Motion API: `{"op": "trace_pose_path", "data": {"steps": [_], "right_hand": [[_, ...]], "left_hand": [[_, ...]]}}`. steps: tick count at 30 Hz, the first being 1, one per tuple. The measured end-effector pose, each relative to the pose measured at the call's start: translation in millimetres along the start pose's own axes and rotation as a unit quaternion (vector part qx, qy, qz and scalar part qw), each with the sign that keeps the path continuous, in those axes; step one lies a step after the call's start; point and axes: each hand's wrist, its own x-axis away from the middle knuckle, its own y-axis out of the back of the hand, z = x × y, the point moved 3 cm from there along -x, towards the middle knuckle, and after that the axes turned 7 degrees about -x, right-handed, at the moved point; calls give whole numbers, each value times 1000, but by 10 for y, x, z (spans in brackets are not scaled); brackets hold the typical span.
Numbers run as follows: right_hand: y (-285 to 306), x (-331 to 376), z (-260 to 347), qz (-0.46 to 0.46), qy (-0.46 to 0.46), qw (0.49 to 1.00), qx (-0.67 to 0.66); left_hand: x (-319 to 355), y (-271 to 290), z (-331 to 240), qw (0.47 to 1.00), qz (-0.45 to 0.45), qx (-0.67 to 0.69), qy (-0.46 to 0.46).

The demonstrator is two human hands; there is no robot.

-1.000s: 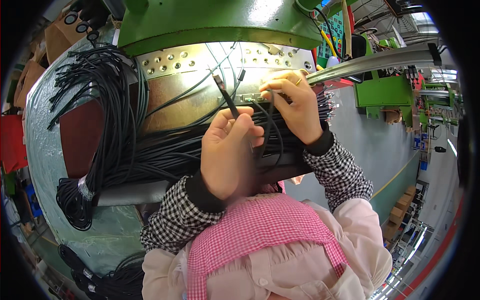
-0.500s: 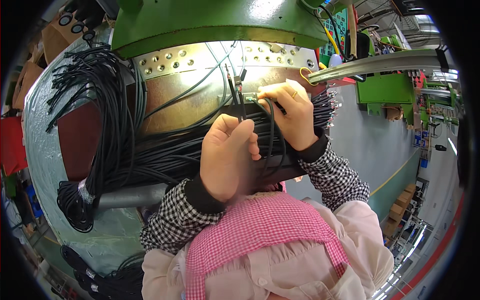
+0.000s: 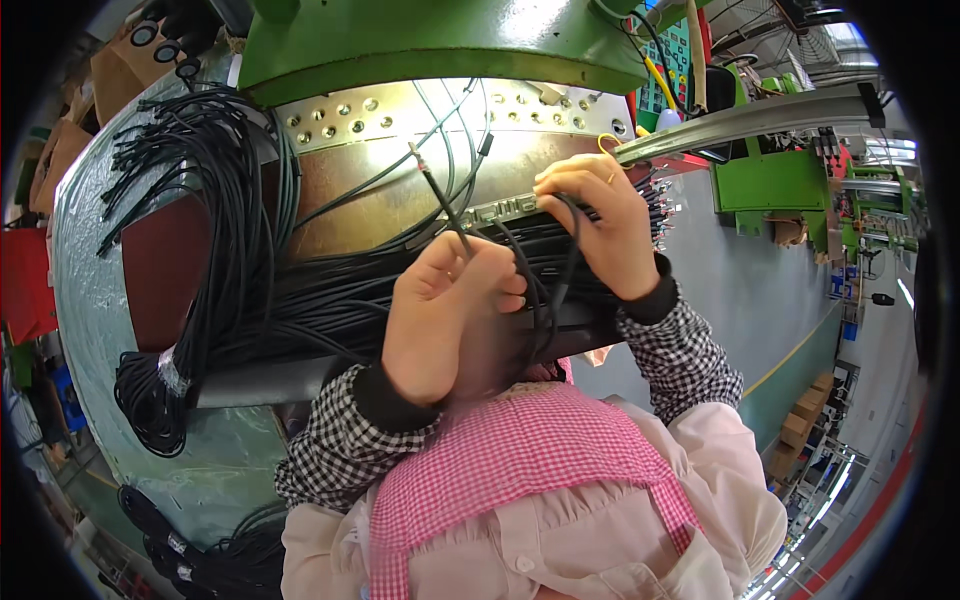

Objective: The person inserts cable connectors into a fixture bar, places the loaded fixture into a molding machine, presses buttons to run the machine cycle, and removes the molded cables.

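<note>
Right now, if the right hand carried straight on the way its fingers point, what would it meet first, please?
The right hand points up and left, its fingertips at the fixture strip across the black cable bundle. It would likely meet that strip first, then the perforated metal plate behind; depth is unclear.

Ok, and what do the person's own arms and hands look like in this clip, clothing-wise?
Both hands are bare, no gloves: the left hand and the right hand. Each forearm wears a black-and-white checked sleeve ending in a dark ribbed cuff. A thin ring shows on a right-hand finger. Below the sleeves lie a pink gingham apron and pale pink garment.
</note>
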Motion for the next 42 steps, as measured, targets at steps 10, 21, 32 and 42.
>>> {"op": "trace_pose_path", "data": {"steps": [10,21,32,42], "right_hand": [[-79,111,-132,40,-47,997,-55],[41,-7,-54,123,24,992,26],[130,95,-262,25,-83,990,-108],[89,81,-319,87,6,995,-50]], "left_hand": [[27,64,46,994,61,54,72],[48,33,9,994,75,38,63],[-81,43,-341,680,-48,-643,-350],[-280,42,-191,606,-78,-675,-413]]}}
